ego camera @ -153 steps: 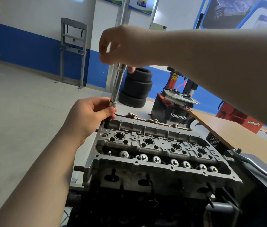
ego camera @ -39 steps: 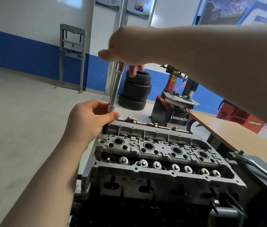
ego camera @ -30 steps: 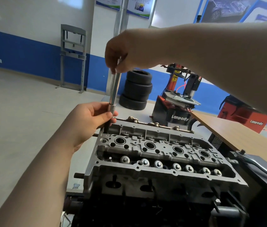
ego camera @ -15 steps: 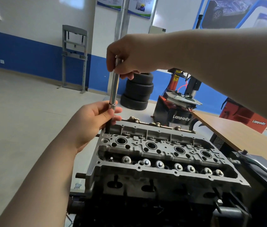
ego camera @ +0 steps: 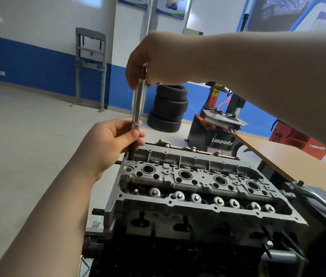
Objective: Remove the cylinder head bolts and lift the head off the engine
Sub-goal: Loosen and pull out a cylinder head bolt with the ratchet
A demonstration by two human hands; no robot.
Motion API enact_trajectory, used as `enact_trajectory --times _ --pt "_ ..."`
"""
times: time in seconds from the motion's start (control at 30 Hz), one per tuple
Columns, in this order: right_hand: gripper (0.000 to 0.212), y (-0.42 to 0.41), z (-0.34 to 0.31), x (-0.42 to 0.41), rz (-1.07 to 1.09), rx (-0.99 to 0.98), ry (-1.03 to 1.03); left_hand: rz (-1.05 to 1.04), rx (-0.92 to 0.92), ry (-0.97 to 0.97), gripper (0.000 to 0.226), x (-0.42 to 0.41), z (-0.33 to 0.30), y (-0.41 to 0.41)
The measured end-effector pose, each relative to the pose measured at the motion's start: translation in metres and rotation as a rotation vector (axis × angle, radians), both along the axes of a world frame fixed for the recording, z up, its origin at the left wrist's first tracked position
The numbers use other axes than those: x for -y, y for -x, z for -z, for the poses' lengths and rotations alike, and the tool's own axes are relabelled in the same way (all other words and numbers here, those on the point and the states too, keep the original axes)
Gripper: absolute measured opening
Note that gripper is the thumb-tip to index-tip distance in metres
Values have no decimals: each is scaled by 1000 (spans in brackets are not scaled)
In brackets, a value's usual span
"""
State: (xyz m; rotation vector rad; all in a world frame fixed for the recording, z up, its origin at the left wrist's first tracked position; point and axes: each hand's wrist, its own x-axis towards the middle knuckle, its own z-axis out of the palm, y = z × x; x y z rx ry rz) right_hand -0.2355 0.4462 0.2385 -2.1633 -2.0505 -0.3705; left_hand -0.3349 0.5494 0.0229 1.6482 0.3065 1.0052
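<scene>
Left hand (ego camera: 108, 142): fingers and thumb are pinching the socket end of the extension bar (ego camera: 138, 108), likely steadying it on a bolt at the far left corner of the cylinder head (ego camera: 194, 188). Right hand (ego camera: 154, 60): gripping the bar's top, probably for spinning it. Cylinder head: sitting on the engine block (ego camera: 178, 256), unlifted. Ratchet handle (ego camera: 318, 198): lying at right beside the wooden table (ego camera: 290, 156). Tyre stack (ego camera: 168, 108) and tyre changer (ego camera: 220, 132): standing behind, obstructing nothing.

The word "Lanpody" stands in white on the black tyre machine (ego camera: 221, 141) behind the engine. It appears again on the red machine (ego camera: 316, 146) at the right. Wall poster text is too small to read.
</scene>
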Motion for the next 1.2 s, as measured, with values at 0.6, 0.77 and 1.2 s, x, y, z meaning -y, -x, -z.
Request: enact_trajectory --times 0.6,0.77,1.2 --pt "18 -7 7 -4 32 -35 -52 -147 -24 -39 20 2 1 -2" --pt "35 -7 7 -11 92 217 -62 -108 -39 -58 36 8 -1 -5" --pt "50 -3 6 -17 120 176 -157 -169 72 -48 30 10 1 -11"
